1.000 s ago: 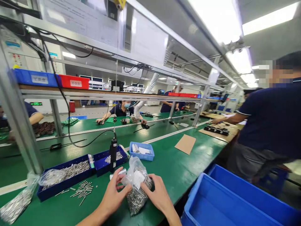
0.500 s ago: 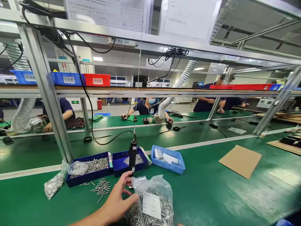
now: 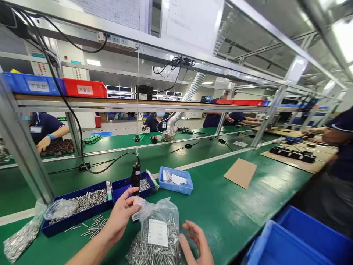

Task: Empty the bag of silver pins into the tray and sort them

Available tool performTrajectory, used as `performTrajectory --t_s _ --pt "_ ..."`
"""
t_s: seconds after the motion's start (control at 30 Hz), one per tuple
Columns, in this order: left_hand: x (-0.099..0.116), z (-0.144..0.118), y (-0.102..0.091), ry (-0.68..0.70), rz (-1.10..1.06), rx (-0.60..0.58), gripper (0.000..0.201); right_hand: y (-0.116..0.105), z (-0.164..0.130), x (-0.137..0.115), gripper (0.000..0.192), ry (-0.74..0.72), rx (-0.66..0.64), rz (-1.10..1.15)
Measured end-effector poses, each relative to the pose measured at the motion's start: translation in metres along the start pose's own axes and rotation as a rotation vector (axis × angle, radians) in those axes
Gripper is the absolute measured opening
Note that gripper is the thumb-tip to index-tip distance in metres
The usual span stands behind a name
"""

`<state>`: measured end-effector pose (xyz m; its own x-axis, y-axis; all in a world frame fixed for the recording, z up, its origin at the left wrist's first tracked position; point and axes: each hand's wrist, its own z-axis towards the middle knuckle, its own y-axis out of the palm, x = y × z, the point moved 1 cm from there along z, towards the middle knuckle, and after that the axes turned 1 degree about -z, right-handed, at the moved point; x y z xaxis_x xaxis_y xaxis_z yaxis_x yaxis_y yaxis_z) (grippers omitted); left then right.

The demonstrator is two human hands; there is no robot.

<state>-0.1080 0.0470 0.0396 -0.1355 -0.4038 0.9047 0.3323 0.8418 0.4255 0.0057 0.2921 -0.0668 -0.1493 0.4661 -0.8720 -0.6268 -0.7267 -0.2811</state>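
The left hand (image 3: 120, 217) pinches the gathered neck of the clear bag of screws (image 3: 157, 239), keeping it upright so nothing spills, while the right hand (image 3: 197, 241) hovers open just beside the bag, holding nothing. Behind the bag hangs an electric screwdriver (image 3: 135, 176) over a dark blue tray (image 3: 124, 185) of screws; loose screws (image 3: 93, 226) lie left of the bag.

The red bin (image 3: 84, 88) on the shelf bears a white label reading 不良品; other labels are too blurred to read.
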Motion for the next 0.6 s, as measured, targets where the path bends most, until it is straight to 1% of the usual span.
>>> performTrajectory --t_s 0.03,0.1,0.13,0.17,0.2,0.23,0.27,0.3,0.37,0.43,0.47,0.53,0.57,0.6 --pt "0.000 0.000 0.001 0.006 -0.002 -0.018 0.070 -0.002 0.014 -0.013 0.046 -0.020 -0.059 0.028" --pt "0.001 -0.002 0.002 0.042 0.013 -0.063 0.067 -0.003 0.045 -0.041 0.052 -0.053 -0.112 0.083" --pt "0.001 -0.003 0.001 0.064 0.036 -0.096 0.064 -0.001 0.059 -0.054 0.053 -0.066 -0.163 0.116" --pt "0.001 -0.004 0.000 0.085 0.065 -0.138 0.060 0.002 0.073 -0.066 0.052 -0.080 -0.230 0.143" --pt "0.002 -0.004 -0.002 0.109 0.096 -0.183 0.056 0.007 0.084 -0.076 0.047 -0.092 -0.328 0.148" --pt "0.003 -0.004 -0.004 0.130 0.128 -0.228 0.053 0.012 0.094 -0.084 0.039 -0.111 -0.396 0.129" --pt "0.003 -0.004 -0.008 0.150 0.155 -0.266 0.050 0.017 0.102 -0.089 0.030 -0.130 -0.409 0.100" --pt "0.004 -0.003 -0.011 0.169 0.176 -0.286 0.048 0.020 0.108 -0.092 0.029 -0.145 -0.387 0.071" --pt "0.005 0.000 -0.017 0.193 0.198 -0.265 0.045 0.022 0.113 -0.092 0.039 -0.163 -0.268 0.043" --pt "0.006 0.001 -0.021 0.206 0.188 -0.223 0.044 0.019 0.109 -0.089 0.043 -0.157 -0.184 0.066" --pt "0.006 0.000 -0.021 0.216 0.175 -0.222 0.045 0.016 0.105 -0.088 0.042 -0.156 -0.173 0.081" --pt "0.007 -0.006 -0.018 0.237 0.167 -0.291 0.053 0.007 0.096 -0.089 0.040 -0.170 -0.172 0.094" --pt "0.008 -0.010 -0.016 0.242 0.202 -0.336 0.058 0.004 0.093 -0.091 0.039 -0.193 -0.214 0.074" --pt "0.010 -0.014 -0.013 0.257 0.271 -0.359 0.059 0.000 0.092 -0.095 0.041 -0.218 -0.271 0.028"
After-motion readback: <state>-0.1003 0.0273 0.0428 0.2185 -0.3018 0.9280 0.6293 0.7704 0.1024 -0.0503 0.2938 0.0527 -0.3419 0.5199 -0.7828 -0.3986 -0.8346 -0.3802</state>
